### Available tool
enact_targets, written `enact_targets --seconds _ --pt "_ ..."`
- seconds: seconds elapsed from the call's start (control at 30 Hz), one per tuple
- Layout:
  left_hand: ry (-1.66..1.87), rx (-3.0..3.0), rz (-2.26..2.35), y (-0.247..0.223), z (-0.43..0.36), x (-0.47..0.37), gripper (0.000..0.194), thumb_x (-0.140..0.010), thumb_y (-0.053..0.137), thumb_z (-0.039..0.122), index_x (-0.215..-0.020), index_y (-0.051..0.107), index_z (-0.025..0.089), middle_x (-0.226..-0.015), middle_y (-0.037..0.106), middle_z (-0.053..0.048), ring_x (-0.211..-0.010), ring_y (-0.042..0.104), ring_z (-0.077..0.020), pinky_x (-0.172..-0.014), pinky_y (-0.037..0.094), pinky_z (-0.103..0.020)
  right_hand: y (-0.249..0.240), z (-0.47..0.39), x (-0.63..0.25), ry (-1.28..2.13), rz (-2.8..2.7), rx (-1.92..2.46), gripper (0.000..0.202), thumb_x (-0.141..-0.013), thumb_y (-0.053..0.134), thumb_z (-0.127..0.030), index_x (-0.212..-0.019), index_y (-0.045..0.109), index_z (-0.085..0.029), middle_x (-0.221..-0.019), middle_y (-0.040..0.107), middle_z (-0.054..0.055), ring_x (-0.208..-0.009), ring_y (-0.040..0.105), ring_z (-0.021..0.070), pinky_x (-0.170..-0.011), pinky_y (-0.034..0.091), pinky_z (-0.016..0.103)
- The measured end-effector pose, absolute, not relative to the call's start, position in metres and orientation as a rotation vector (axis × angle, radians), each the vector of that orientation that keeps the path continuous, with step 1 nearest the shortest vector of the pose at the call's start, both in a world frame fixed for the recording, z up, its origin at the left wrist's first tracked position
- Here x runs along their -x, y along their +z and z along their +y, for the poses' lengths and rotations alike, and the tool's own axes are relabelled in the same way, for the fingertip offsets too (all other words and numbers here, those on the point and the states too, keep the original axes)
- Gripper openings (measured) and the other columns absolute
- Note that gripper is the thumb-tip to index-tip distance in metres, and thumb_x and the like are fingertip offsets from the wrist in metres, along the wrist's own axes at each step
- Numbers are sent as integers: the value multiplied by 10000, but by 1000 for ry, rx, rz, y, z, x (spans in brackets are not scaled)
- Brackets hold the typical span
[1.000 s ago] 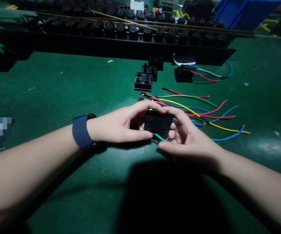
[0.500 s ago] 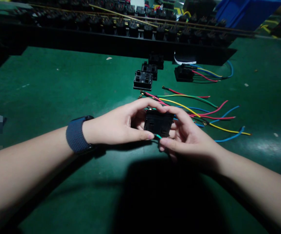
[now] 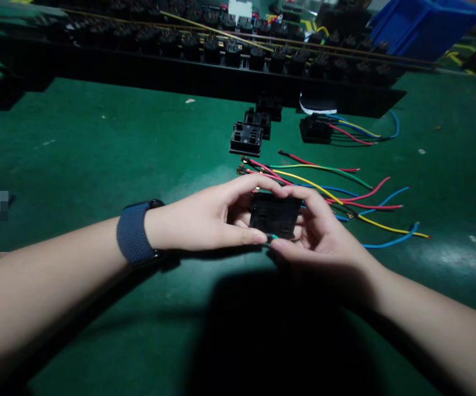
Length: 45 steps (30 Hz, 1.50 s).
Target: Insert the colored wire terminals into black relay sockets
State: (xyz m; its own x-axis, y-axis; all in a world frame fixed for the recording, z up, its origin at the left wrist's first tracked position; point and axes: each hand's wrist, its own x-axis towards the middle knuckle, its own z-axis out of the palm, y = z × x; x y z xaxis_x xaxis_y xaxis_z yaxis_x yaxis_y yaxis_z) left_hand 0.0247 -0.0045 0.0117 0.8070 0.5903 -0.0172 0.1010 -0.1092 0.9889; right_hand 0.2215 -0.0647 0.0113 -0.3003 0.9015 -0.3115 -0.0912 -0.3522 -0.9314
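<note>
A black plastic housing [image 3: 275, 213] is gripped between both hands near the middle of the view. My left hand [image 3: 217, 217] wraps its left side, with the thumb at the lower edge. My right hand [image 3: 320, 228] holds the right side, its thumb near a short green wire [image 3: 275, 237] at the housing's lower edge. The two index fingertips meet at the top edge. Just beyond the hands lie loose red, yellow, green and blue wires [image 3: 316, 180]. Part of the housing and the other fingers are hidden behind it.
Several black housings [image 3: 246, 138] stand beyond the hands. Right of them is a black housing with wires attached [image 3: 315, 129]. A long black rack [image 3: 188, 82] full of parts crosses the back of the green surface [image 3: 139, 137]. A blue bin [image 3: 427, 30] is at the back right.
The whole view has shifted slightly. The right thumb has moved closer to the left thumb, and less of the green wire shows. Both hands still hold the housing.
</note>
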Motion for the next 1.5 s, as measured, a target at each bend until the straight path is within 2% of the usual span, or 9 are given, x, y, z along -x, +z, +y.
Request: enact_targets --seconds 0.17,0.27,0.4,0.67,0.83,0.9,1.17,1.37,1.5 --pt "418 -1737 548 16 -6 -25 555 -798 625 164 -1303 397 193 -1048 593 -82 -775 572 -129 -626 480 -238 17 -69 -217 1652 -1109 1295 526 -719 697 -114 -1146 462 -312 -882 645 -39 -730 654 101 -563 496 167" --pt "390 -1729 577 21 -7 -26 556 -774 591 125 -1292 398 188 -880 589 -31 -670 527 -106 -572 450 -226 20 -68 -216 1592 -1128 1357 504 -705 705 -115 -1120 480 -290 -891 654 -35 -787 655 102 -588 504 160" --pt "380 -1755 662 22 -10 -28 540 -754 580 126 -1262 414 204 -778 566 3 -646 526 -113 -567 451 -235 23 -68 -215 1571 -1161 1383 495 -705 703 -133 -1114 464 -277 -926 667 -22 -838 671 122 -594 514 172" --pt "381 -1751 672 22 -13 -30 541 -741 557 108 -1245 402 229 -771 554 12 -643 524 -116 -569 449 -242 25 -69 -213 1574 -1146 1399 484 -716 689 -103 -1106 463 -282 -898 666 -28 -835 677 122 -614 529 180" --pt "405 -1758 692 22 -13 -30 517 -755 584 133 -1234 413 224 -936 611 -34 -818 607 -159 -654 487 -259 22 -69 -213 1572 -1152 1354 500 -711 681 -87 -1115 462 -284 -934 651 -24 -825 663 111 -641 528 185" --pt "400 -1763 701 22 -13 -30 521 -757 589 139 -1238 407 221 -928 615 -33 -810 611 -159 -644 484 -257 19 -69 -215 1580 -1150 1318 503 -708 685 -87 -1115 466 -286 -957 644 -24 -828 653 102 -644 522 173" --pt "350 -1749 658 24 -12 -30 548 -740 559 88 -1251 388 189 -929 612 -43 -798 604 -162 -633 476 -265 11 -64 -225 1541 -1366 1360 582 -648 748 -158 -1134 452 -281 -1010 616 12 -763 630 130 -514 474 175" --pt "340 -1730 677 25 -12 -30 546 -750 558 95 -1255 390 214 -941 617 -40 -821 611 -166 -650 480 -270 18 -68 -221 1601 -1249 1356 514 -722 706 -130 -1152 463 -272 -1039 633 14 -896 648 141 -659 534 207" --pt "355 -1703 691 24 -13 -31 540 -748 583 110 -1246 410 228 -930 633 -38 -815 622 -173 -651 487 -280 19 -68 -220 1596 -1247 1358 505 -728 698 -121 -1148 471 -284 -1023 638 0 -872 649 135 -656 535 209"
